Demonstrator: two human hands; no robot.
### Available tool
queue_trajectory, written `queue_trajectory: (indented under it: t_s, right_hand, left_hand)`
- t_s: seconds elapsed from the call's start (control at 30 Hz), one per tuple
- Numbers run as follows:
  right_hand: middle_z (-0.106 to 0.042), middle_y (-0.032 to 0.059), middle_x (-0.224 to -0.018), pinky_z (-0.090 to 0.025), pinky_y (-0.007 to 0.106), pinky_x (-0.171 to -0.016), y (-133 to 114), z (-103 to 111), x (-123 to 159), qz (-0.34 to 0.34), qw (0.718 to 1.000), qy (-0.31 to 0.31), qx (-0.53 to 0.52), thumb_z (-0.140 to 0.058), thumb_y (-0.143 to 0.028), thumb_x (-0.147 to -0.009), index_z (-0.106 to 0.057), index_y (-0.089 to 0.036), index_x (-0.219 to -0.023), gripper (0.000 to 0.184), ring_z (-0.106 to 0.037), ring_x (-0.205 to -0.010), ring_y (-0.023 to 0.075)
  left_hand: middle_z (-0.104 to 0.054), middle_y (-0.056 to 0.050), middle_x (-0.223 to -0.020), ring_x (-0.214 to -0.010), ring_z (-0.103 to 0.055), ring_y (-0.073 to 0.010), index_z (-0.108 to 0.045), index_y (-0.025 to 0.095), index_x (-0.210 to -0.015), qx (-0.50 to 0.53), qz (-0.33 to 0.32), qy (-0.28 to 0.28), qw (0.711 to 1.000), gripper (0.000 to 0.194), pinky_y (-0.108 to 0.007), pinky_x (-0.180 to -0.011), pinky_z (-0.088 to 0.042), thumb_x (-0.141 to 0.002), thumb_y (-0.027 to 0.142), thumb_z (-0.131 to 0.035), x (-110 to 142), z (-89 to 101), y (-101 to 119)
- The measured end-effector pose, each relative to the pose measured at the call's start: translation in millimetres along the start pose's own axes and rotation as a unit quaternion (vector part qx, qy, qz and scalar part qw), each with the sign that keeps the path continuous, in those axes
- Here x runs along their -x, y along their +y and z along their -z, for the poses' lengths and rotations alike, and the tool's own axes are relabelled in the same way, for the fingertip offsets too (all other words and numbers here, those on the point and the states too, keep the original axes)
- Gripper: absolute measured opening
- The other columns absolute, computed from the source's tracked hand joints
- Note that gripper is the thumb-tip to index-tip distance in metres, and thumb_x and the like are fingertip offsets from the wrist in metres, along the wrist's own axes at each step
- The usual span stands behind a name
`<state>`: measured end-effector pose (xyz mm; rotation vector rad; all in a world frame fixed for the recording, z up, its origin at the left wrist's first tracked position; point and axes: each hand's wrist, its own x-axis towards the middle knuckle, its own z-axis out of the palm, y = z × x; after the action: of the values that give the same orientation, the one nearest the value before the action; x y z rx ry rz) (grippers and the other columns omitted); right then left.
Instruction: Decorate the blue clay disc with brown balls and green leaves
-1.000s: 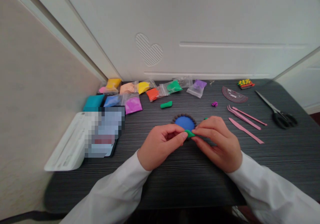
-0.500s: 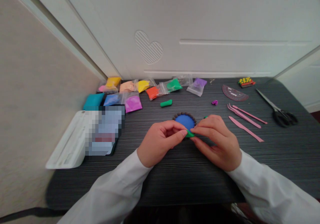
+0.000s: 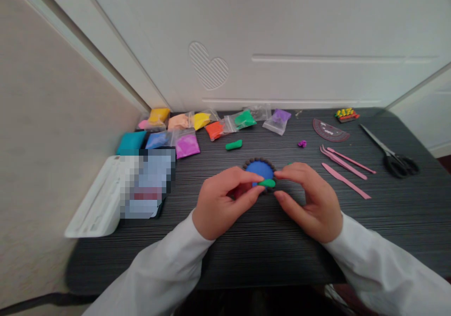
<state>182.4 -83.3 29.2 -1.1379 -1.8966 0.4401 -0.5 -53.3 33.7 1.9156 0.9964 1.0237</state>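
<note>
Between the thumb and fingers of my left hand (image 3: 227, 198) is a small oblong piece of green modelling clay (image 3: 268, 183). It is held over the near edge of a blue disc (image 3: 260, 169) ringed with small dark brown beads. My right hand (image 3: 312, 203) is just right of the clay, thumb and index finger apart, with nothing between them. Part of the disc is hidden behind my left fingers. Beyond the disc lies a green clay roll (image 3: 234, 145). A bit of green shows behind my right hand, mostly covered.
Bags of coloured clay, among them a magenta one (image 3: 187, 146), line the back. At right lie a purple lump (image 3: 302, 144), a protractor (image 3: 330, 130), pink tools (image 3: 345, 180) and scissors (image 3: 394, 161). A white tray (image 3: 95, 203) and a blurred-out device (image 3: 150, 184) are at left.
My right thumb and fingers have come off the green clay and spread apart. The clay stays in my left fingers, now showing as a longer, smoother oblong.
</note>
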Motion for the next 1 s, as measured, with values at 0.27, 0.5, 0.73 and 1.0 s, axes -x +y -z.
queue_trajectory:
  t_s: [0.27, 0.5, 0.73, 1.0]
  right_hand:
    - [-0.057, 0.0021, -0.089, -0.041, 0.032, -0.081, 0.0, -3.9, 0.0, -0.068, 0.993, -0.013, -0.1, -0.06, -0.016, -0.069, -0.056, -0.02, -0.091, 0.022, -0.051, -0.089, 0.0147]
    - [-0.058, 0.0021, -0.088, -0.043, 0.032, -0.078, -1.4, -2.2, -0.9, -0.053, 0.995, 0.006, -0.085, -0.06, -0.013, -0.069, -0.056, -0.021, -0.089, 0.023, -0.052, -0.087, 0.0144]
    - [-0.058, 0.0033, -0.087, -0.043, 0.035, -0.079, -0.8, -3.2, -1.3, -0.009, 1.0, -0.016, -0.014, -0.059, -0.014, -0.069, -0.057, -0.022, -0.09, 0.023, -0.054, -0.085, 0.0157]
    - [-0.058, 0.0037, -0.086, -0.043, 0.035, -0.078, -2.0, -3.3, -2.2, -0.002, 1.0, -0.022, 0.012, -0.057, -0.017, -0.071, -0.058, -0.022, -0.09, 0.02, -0.054, -0.085, 0.0159]
  left_hand:
    - [-0.061, -0.001, -0.077, -0.07, -0.054, -0.0078, -0.062, 0.019, -0.088, -0.08, -0.172, 0.009, 0.982, 0.025, -0.018, -0.065, -0.044, -0.066, 0.008, -0.061, 1.1, -1.3, -2.1]
    - [-0.053, -0.002, -0.09, -0.065, -0.047, -0.0058, -0.043, 0.021, -0.111, 0.222, 0.109, -0.091, 0.965, 0.041, -0.02, -0.06, -0.042, -0.073, 0.015, -0.056, -2.4, -4.1, 1.4]
    - [-0.056, 0.0, -0.081, -0.065, -0.049, -0.0064, -0.047, 0.02, -0.104, 0.354, 0.208, -0.083, 0.908, 0.039, -0.017, -0.056, -0.038, -0.069, 0.015, -0.06, -4.5, -6.1, 0.6]
    - [-0.055, 0.0, -0.081, -0.069, -0.051, -0.0073, -0.048, 0.02, -0.102, 0.323, 0.208, -0.077, 0.92, 0.035, -0.019, -0.063, -0.04, -0.069, 0.015, -0.06, -3.7, -6.7, 1.6]
